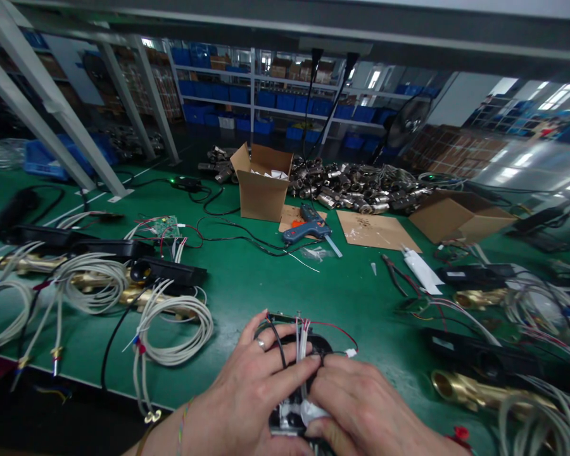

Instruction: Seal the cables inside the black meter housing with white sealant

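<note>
In front of me sits a black plastic housing, with grey-white wires rising from it and a circuit board at its far edge. My left hand is wrapped round its left side, fingers across the wires. My right hand is closed at the near right of the housing, fingertips close to the left hand's. A crumpled-looking white item shows under its fingers; its kind is unclear. A red wire with a white connector loops off to the right. The inside of the housing is largely hidden by both hands.
Brass-bodied meters with coiled cables line the left; similar brass fittings lie right. Farther off are a blue glue gun, pliers, a white tube, an open cardboard box and piled metal fittings.
</note>
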Available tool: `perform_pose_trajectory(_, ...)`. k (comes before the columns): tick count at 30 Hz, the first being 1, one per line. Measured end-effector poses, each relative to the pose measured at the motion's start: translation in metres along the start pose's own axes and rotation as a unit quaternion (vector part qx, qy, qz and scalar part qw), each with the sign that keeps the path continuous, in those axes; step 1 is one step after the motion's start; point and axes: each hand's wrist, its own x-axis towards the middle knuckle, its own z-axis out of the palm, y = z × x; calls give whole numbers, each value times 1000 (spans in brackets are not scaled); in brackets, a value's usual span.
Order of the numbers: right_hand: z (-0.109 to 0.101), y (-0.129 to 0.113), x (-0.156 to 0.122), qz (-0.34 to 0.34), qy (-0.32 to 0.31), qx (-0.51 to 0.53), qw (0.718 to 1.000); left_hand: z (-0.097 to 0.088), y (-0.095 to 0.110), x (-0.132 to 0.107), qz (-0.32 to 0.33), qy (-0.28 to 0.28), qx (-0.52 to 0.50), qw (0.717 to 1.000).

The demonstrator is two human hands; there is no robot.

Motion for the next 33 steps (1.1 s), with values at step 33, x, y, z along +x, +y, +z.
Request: perform_pose_trajectory(33, 2, 6, -22, -92, 105, -140, 980, -3, 2, -1, 11, 5, 44, 999)
